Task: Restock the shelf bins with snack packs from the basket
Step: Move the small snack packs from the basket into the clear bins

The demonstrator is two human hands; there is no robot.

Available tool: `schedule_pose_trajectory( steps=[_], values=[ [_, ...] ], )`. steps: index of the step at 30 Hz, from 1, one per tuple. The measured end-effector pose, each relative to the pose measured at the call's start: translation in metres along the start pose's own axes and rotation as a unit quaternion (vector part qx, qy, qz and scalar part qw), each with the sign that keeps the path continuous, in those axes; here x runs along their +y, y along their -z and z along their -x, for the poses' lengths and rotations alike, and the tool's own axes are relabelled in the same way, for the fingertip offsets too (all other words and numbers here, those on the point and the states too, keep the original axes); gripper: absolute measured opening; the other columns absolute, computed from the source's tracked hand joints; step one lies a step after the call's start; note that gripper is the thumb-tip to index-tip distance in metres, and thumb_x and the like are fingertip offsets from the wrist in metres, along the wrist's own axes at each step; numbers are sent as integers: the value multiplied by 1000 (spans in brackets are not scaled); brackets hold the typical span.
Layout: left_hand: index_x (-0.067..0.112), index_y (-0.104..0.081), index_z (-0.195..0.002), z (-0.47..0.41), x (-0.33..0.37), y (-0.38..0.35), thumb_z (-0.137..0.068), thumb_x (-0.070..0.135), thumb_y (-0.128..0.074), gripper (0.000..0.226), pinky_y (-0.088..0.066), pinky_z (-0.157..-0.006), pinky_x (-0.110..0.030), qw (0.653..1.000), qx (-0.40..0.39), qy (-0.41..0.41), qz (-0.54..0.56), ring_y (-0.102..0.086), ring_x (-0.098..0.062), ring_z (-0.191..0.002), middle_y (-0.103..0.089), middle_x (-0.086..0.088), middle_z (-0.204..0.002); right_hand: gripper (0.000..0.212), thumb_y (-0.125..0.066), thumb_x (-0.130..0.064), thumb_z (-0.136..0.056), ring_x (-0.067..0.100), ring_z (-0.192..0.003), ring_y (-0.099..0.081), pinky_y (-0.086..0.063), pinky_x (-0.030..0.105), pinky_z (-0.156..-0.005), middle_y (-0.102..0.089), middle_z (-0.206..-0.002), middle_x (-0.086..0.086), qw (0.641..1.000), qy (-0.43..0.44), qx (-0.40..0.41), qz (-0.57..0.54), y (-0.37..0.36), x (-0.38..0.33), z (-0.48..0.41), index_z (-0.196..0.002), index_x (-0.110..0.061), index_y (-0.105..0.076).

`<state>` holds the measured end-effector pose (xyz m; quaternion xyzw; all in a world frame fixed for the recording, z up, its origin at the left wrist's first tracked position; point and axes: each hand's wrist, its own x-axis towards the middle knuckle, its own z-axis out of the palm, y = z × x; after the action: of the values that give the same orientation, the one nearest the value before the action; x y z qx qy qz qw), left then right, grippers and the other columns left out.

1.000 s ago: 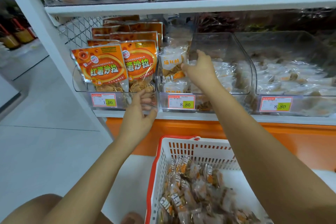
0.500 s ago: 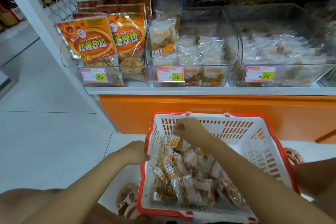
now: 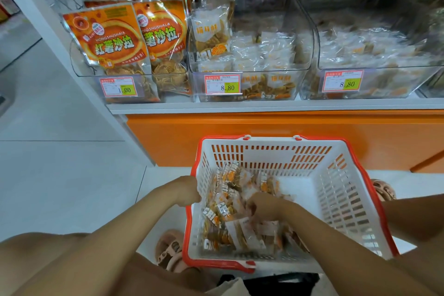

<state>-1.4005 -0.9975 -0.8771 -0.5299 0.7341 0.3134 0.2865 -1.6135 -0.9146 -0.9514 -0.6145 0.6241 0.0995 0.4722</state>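
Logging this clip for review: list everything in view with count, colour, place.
basket: one, white with red rim, floor below shelf
snack packs: many, clear and orange, basket's left side
shelf bins: three whole, clear, side by side on shelf
orange bags: several, orange, standing in leftmost bin
small packs: many, clear-white, middle and right bins
price tags: three, red-edged with yellow, bin fronts
sandals: two, pinkish, flanking basket
left hand: one, grips basket's left rim
right hand: one, fingers curled into snack packs
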Motion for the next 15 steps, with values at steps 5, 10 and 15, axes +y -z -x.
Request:
schedule_pose_trajectory(
  steps=[5, 10, 15],
  values=[
    [9, -53, -85, 13, 15, 7, -95, 36, -55, 28, -32, -49, -18, 999, 35, 0, 35, -40, -9, -54, -48, -3, -72, 22, -67, -18, -86, 12, -61, -60, -49, 20, -63, -60, -69, 0, 996, -3, 57, -75, 32, -4, 12, -72, -14, -51],
    [18, -54, -97, 22, 39, -2, -79, 71, -53, 57, -43, -62, -24, 988, 85, -74, 104, -53, -10, -66, -54, 1, -76, 23, -57, -25, -94, 11, -53, -62, -55, 24, -55, -69, -73, 9, 965, -21, 179, -191, 61, -28, 23, -78, -8, -58],
    [14, -54, -118, 29, 60, -9, -92, 46, -54, 41, -45, -67, -24, 975, 135, -112, 132, -60, -16, -89, -62, -4, -106, 34, -48, -32, -97, 18, -64, -58, -51, 30, -65, -71, -87, 18, 956, 3, 249, -153, 72, -64, 38, -78, -7, -61]
  ],
)
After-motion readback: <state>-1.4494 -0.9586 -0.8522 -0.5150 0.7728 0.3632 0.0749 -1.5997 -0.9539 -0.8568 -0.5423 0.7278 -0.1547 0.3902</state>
